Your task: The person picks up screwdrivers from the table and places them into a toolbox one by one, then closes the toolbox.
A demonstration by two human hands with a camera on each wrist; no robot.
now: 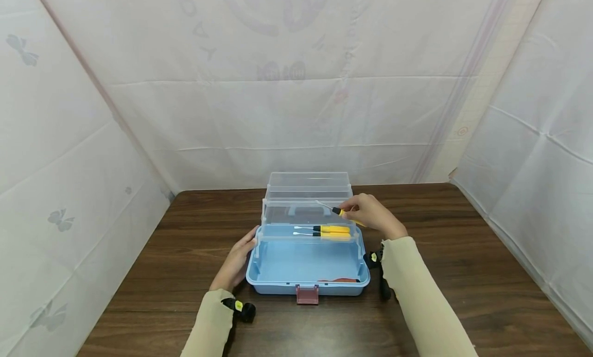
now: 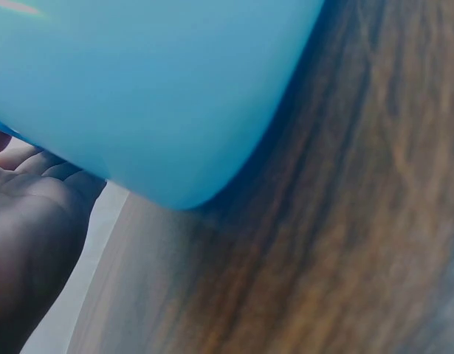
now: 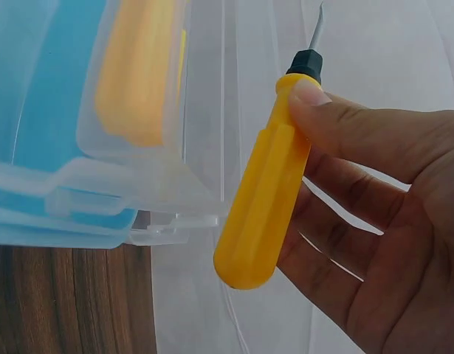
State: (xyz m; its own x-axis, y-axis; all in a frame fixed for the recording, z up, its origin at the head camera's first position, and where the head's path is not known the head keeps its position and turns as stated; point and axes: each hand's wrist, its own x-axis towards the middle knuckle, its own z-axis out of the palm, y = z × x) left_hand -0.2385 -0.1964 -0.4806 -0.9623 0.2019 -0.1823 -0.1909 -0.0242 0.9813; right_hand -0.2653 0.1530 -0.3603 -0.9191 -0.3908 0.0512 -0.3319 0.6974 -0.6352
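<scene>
A light blue toolbox (image 1: 278, 282) stands open on the brown table, its clear lid (image 1: 308, 184) raised behind and a clear tray (image 1: 278, 213) lifted over the base. Two yellow-handled screwdrivers (image 1: 331, 232) lie in the tray. My right hand (image 1: 370, 213) grips a third yellow-handled screwdriver (image 3: 267, 199) by its handle above the tray's right end, the metal shaft pointing left. My left hand (image 1: 238, 259) rests with straight fingers against the box's left wall (image 2: 138, 96).
White sheets wall in the wooden table (image 1: 463, 274) on three sides. A dark red latch (image 1: 308, 294) hangs at the box's front. Something red (image 1: 340, 280) lies on the box floor at the front right.
</scene>
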